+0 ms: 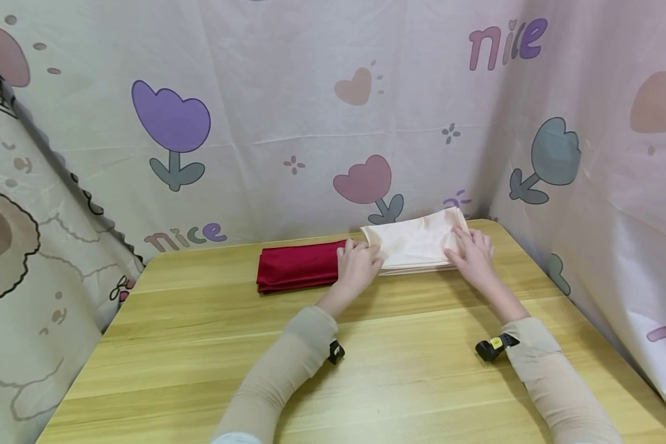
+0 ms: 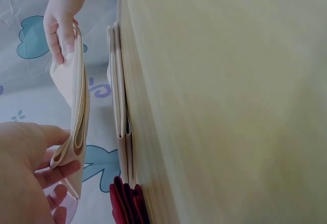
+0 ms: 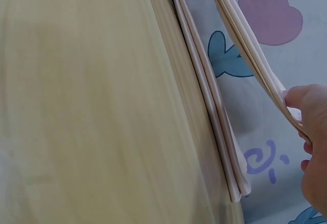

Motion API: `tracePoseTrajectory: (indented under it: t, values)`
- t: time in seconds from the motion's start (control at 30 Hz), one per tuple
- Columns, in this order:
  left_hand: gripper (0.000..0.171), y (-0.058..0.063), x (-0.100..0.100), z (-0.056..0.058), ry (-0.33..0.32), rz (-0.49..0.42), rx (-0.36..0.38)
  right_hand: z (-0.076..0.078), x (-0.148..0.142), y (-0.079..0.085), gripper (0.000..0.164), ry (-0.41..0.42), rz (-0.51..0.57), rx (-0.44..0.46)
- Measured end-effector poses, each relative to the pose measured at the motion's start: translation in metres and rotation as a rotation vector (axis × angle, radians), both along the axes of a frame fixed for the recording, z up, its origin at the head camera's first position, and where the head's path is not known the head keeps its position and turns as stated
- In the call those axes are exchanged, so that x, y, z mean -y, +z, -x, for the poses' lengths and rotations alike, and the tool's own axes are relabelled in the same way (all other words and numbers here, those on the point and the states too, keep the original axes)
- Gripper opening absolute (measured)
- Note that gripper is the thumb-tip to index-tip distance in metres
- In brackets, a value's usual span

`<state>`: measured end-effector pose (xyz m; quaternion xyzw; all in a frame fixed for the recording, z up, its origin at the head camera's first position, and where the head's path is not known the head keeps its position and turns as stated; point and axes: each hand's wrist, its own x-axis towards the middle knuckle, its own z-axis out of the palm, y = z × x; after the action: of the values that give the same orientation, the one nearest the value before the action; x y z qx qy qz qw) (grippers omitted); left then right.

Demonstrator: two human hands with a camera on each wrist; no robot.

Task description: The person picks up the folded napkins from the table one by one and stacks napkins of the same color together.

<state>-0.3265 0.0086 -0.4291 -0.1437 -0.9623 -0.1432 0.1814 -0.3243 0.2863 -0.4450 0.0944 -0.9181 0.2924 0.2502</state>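
Both hands hold a folded cream cloth (image 1: 413,239) by its two ends. My left hand (image 1: 358,266) pinches the left end between thumb and fingers, and my right hand (image 1: 473,254) grips the right end. Both wrist views show this cloth raised above a second folded cream cloth (image 2: 118,86), which lies flat on the table in neat layers. Just to the left is a folded dark red cloth (image 1: 296,266), its right end partly hidden behind my left hand.
The wooden table (image 1: 244,364) stretches toward me. A printed curtain (image 1: 277,80) hangs along its far edge, and more printed fabric (image 1: 633,246) closes in the right side. Each wrist carries a small black camera (image 1: 491,348).
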Motion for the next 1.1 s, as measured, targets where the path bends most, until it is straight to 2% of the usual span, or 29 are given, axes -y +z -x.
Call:
tracePoseTrajectory:
  t: [0.43,0.77,1.1]
  values:
    - [0.031,-0.001,-0.008,0.0,-0.036,0.019,0.072,0.007,-0.006,-0.004,0.061,-0.007,-0.027,0.021]
    - [0.036,-0.001,-0.01,0.0,-0.046,0.058,0.162,0.013,-0.009,-0.006,0.063,-0.003,-0.06,0.032]
    - [0.033,-0.006,-0.013,0.003,-0.035,0.103,0.213,0.014,-0.01,-0.004,0.068,-0.01,-0.089,0.094]
